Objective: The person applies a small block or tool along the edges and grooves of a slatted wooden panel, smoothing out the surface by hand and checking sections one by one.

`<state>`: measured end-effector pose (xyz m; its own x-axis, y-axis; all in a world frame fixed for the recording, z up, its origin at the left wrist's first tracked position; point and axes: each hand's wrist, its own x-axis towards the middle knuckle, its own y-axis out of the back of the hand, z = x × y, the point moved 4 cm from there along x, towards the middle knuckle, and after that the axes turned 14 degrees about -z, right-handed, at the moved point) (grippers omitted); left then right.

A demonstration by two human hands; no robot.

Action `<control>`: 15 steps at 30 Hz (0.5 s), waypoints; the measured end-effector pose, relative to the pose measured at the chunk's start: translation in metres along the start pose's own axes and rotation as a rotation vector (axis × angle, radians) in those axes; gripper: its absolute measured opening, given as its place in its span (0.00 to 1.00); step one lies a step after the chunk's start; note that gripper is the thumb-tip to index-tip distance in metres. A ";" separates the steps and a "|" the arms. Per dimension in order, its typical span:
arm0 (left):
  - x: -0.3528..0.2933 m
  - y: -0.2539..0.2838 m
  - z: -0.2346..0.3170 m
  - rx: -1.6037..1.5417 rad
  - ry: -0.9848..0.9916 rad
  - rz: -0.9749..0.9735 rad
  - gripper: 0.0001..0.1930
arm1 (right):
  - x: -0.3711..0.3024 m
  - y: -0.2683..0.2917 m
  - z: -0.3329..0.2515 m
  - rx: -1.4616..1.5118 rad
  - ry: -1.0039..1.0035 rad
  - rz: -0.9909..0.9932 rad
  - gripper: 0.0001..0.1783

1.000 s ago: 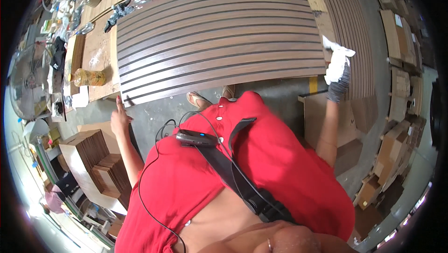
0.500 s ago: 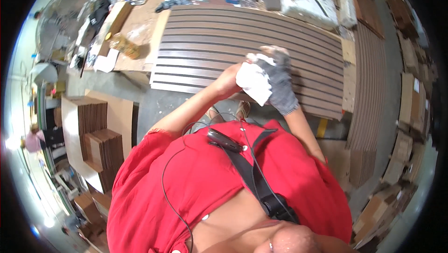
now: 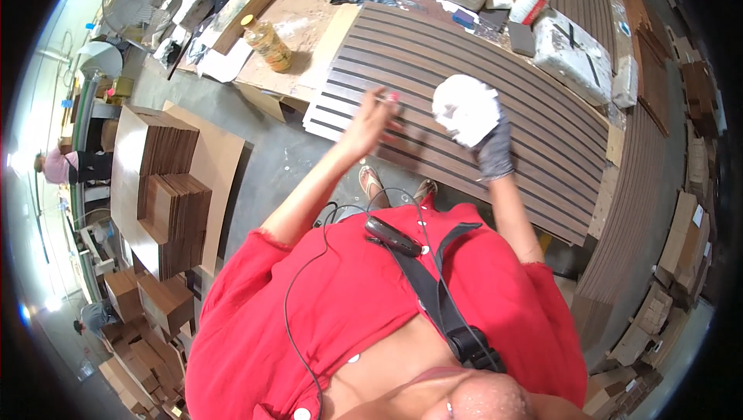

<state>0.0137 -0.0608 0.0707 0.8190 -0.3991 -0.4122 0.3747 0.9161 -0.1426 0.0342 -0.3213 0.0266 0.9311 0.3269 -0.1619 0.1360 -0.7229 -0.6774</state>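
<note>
A slatted brown wood-look panel with dark grooves lies across the worktable in front of me. My right hand, in a grey glove, grips a bunched white cloth over the middle of the panel. The cloth hides most of its fingers. Bare and bent, my left hand is above the panel's left part, apart from the cloth. A small reddish thing shows at its fingertips, too small to name.
Left of the panel, a bottle of yellowish liquid stands on the table. Beyond the panel are a white wrapped block and a red-and-white cup. Stacked brown boards stand at left; more slatted panels lie at right.
My hands, together at the white cloth before, are now apart. The left has moved away to the left; the right keeps the cloth, now spread wider. The view has shifted leftward.
</note>
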 end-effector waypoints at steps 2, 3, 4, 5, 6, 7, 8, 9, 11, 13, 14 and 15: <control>-0.023 0.067 -0.005 0.295 -0.168 0.211 0.21 | 0.037 -0.008 -0.028 0.652 0.003 -0.707 0.36; -0.035 0.097 -0.011 0.382 -0.226 0.340 0.19 | 0.049 0.001 -0.040 0.620 -0.034 -0.654 0.34; -0.046 0.123 -0.020 0.380 -0.243 0.399 0.17 | 0.072 0.009 -0.036 0.428 0.012 -0.385 0.32; -0.054 0.144 -0.032 0.348 -0.166 0.480 0.16 | 0.088 0.015 -0.034 0.224 0.049 -0.088 0.31; -0.058 0.155 -0.038 0.416 -0.211 0.496 0.16 | 0.096 -0.004 -0.040 -0.630 0.264 -0.161 0.28; -0.063 0.164 -0.043 0.471 -0.192 0.522 0.17 | 0.111 -0.030 -0.027 -1.158 0.313 -0.206 0.27; -0.065 0.171 -0.046 0.529 -0.157 0.543 0.18 | 0.126 -0.058 -0.011 -1.512 0.352 -0.238 0.25; -0.065 0.174 -0.045 0.603 -0.167 0.517 0.19 | 0.144 -0.085 0.009 -1.518 0.290 -0.369 0.24; -0.061 0.173 -0.040 0.772 -0.181 0.473 0.20 | 0.157 -0.142 0.061 -2.133 0.377 -0.253 0.23; -0.056 0.170 -0.039 0.810 -0.131 0.491 0.26 | 0.160 -0.177 0.099 -2.173 0.321 -0.119 0.24; -0.053 0.169 -0.038 0.824 -0.129 0.503 0.28 | 0.165 -0.182 0.108 -2.154 0.243 -0.163 0.25; -0.051 0.169 -0.039 0.835 -0.118 0.505 0.29 | 0.163 -0.182 0.112 -2.175 0.299 -0.122 0.22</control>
<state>0.0185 0.1156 0.0324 0.9886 -0.0111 -0.1504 0.1182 0.6771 0.7264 0.1232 -0.0689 0.0431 0.8717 0.4887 0.0353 0.0421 -0.1465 0.9883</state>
